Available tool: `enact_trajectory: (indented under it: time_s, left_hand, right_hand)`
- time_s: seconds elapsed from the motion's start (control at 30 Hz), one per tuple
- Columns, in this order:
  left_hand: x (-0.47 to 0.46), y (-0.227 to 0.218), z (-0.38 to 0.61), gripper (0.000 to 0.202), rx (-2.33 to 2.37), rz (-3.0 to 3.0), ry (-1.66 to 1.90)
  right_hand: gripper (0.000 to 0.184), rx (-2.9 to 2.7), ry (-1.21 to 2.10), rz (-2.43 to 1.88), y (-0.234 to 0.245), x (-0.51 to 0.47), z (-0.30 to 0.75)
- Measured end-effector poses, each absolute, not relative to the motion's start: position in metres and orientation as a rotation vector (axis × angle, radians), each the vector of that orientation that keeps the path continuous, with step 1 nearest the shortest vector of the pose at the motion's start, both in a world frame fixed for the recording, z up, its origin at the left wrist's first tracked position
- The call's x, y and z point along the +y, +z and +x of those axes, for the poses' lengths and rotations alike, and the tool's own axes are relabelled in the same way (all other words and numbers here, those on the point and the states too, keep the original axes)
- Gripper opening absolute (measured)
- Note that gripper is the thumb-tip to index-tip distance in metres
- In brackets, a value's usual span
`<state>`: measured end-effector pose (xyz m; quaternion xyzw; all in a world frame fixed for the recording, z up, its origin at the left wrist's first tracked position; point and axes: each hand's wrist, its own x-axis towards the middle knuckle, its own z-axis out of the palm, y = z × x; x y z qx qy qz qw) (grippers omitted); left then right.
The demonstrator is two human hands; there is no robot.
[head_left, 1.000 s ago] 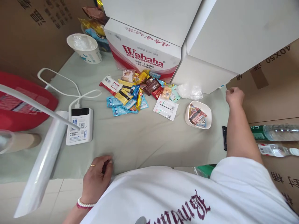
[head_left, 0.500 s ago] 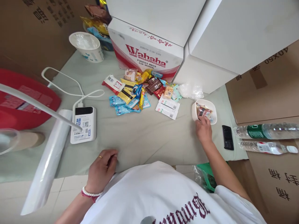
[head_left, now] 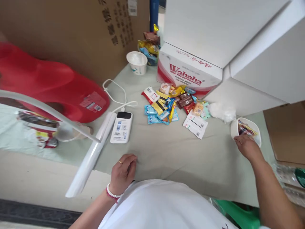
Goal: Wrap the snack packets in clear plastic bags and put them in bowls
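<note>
At the right of the table stands a small white bowl (head_left: 234, 128) with a few wrapped snack packets (head_left: 246, 129) in it. My right hand (head_left: 247, 147) is closed at the bowl's near rim, thumb outside and fingers over the edge. Resting on the cloth near the front edge, my left hand (head_left: 124, 171) has its fingers curled in, and nothing shows in it. Between the hands, farther back, lies a pile of small snacks: blue sachets (head_left: 154, 119), yellow packets (head_left: 160, 106), brown wrappers (head_left: 185, 100) and white sachets (head_left: 195, 124).
A Wahaha water carton (head_left: 190, 71) stands behind the pile, near crumpled clear plastic (head_left: 221, 111). On the left are a white power bank (head_left: 121, 128) with its cable, a plastic film roll (head_left: 91, 156), a red container (head_left: 71, 86) and a paper tub (head_left: 137, 63).
My view has swung left, so everything sits farther right in the picture. My right hand has gone from reaching into the bowl to its near rim. My left hand keeps its curled pose.
</note>
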<state>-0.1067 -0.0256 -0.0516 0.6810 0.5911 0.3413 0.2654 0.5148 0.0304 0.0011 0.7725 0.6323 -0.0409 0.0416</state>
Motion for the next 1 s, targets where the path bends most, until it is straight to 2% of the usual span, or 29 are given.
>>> enact_trajectory:
  time_s: [0.13, 0.23, 0.3, 0.37, 0.47, 0.53, 0.67, 0.83, 0.97, 1.0]
  left_hand:
    - [-0.019, -0.055, -0.108, 0.018, 1.622, 1.800, 0.968]
    - [-0.021, -0.057, -0.107, 0.018, 1.568, 1.860, 1.010]
    - [-0.023, -0.059, -0.105, 0.019, 1.536, 1.942, 1.016]
    - [-0.025, -0.061, -0.104, 0.021, 1.522, 2.025, 0.992]
    - [-0.026, -0.064, -0.102, 0.023, 1.531, 2.086, 0.957]
    - [-0.026, -0.066, -0.102, 0.023, 1.546, 2.099, 0.962]
    - [-0.027, -0.067, -0.103, 0.024, 1.566, 2.103, 1.009]
    - [-0.021, -0.056, -0.107, 0.022, 1.399, 1.868, 1.147]
    - [0.004, -0.040, -0.099, 0.006, 1.285, 1.428, 1.176]
    - [0.014, -0.036, -0.094, 0.012, 1.280, 1.255, 1.211]
  right_hand:
    - [0.006, 1.732, -0.428, 2.228, 0.029, 0.064, 0.496]
    - [0.015, 1.850, -0.334, 2.224, 0.066, 0.112, 0.441]
    - [0.028, 2.156, -0.264, 2.129, 0.087, 0.158, 0.376]
    - [0.025, 2.342, -0.263, 1.954, 0.096, 0.213, 0.294]
    - [0.023, 2.468, -0.201, 1.830, 0.084, 0.302, 0.166]
    - [0.030, 2.624, -0.084, 1.840, 0.063, 0.356, 0.098]
    - [0.037, 2.705, -0.031, 1.728, 0.028, 0.424, 0.026]
    - [0.035, 2.787, 0.095, 1.644, 0.030, 0.401, 0.042]
    - [0.031, 3.020, 0.177, 1.403, 0.042, 0.295, 0.099]
    - [0.028, 3.097, 0.175, 1.341, 0.043, 0.262, 0.113]
